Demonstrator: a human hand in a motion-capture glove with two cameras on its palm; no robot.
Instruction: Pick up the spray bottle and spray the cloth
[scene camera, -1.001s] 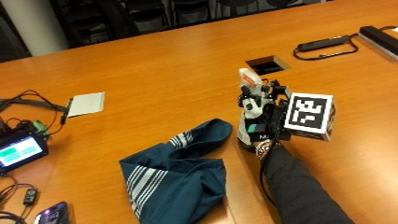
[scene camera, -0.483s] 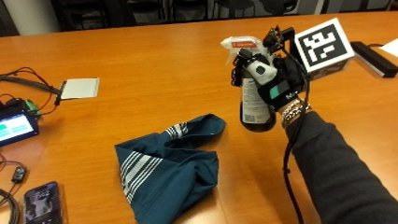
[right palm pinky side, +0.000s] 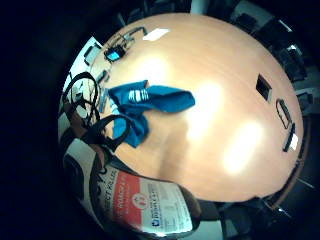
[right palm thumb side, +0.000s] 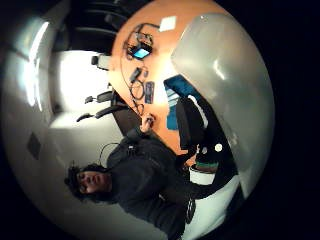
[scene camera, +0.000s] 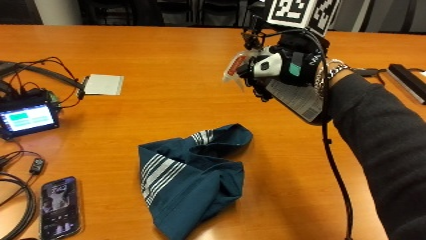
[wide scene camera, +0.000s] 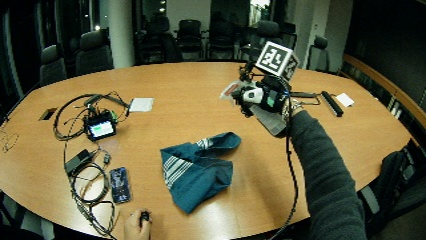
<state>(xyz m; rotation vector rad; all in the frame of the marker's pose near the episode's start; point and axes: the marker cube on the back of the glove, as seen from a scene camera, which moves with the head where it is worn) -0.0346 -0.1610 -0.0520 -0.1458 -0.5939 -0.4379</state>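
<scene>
- Table (scene camera: 166, 60), a broad orange-brown wooden oval, fills most of the outside view and carries everything else
- Sleeve (scene camera: 379, 150), dark, runs from the lower right corner of the outside view up toward the upper right, ending at a wrist with a metal bracelet
- Cloth (scene camera: 190, 177), dark teal with white stripes, lies crumpled flat on the table in the lower middle of the outside view, well apart from the hand and lower in the frame than it; in the little finger side palm view it shows as a blue heap (right palm pinky side: 145, 107) on the wood
- Right hand (scene camera: 293, 65), gloved in black, is raised above the table in the upper right of the outside view, its fingers curled round the spray bottle
- Spray bottle (scene camera: 299, 97) is held off the table and tilted, its white and red nozzle head (scene camera: 238, 67) pointing toward the left of the frame, its labelled body slanting down to the right; its red and white label (right palm pinky side: 150, 205) looms close to the palm camera
- Small screen device (scene camera: 26, 117), lit green, sits with black cables at the left edge
- White pad (scene camera: 103, 84) lies in the upper left, near the cables
- Phone (scene camera: 60, 207) lies at the lower left
</scene>
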